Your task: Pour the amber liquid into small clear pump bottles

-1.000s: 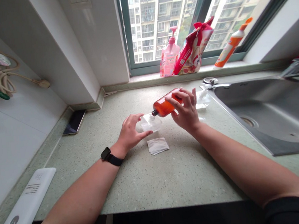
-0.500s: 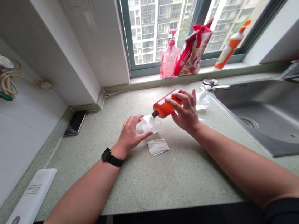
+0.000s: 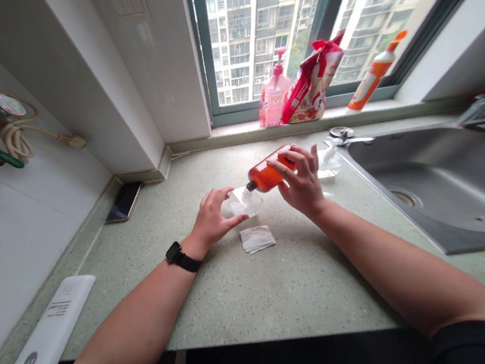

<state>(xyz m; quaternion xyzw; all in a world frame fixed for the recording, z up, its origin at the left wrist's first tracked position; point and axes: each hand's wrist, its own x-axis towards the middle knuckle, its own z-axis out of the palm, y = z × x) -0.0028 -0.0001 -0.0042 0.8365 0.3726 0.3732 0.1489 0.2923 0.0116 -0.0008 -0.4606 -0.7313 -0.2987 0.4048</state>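
My right hand (image 3: 302, 184) is closed around an amber-red bottle (image 3: 268, 173), tilted so its dark threaded neck points down and left. That neck meets the mouth of a clear plastic bottle (image 3: 247, 206) on the counter. Around the clear bottle's side, my left hand (image 3: 214, 214) curves with thumb and fingers gripping it. Whether liquid is flowing is too small to tell. Just in front of the clear bottle lies a folded white tissue (image 3: 257, 238). Behind my right hand is a clear and white pump top (image 3: 330, 159), partly hidden.
A steel sink (image 3: 452, 181) is set in at the right. A phone (image 3: 124, 202) and a white power bank (image 3: 51, 326) with a cable lie at the left. On the windowsill stand a pink pump bottle (image 3: 275, 97), a red bag (image 3: 314, 86) and an orange-white bottle (image 3: 373, 80).
Both hands and both bottles keep almost the same pose. The view has shifted very slightly.
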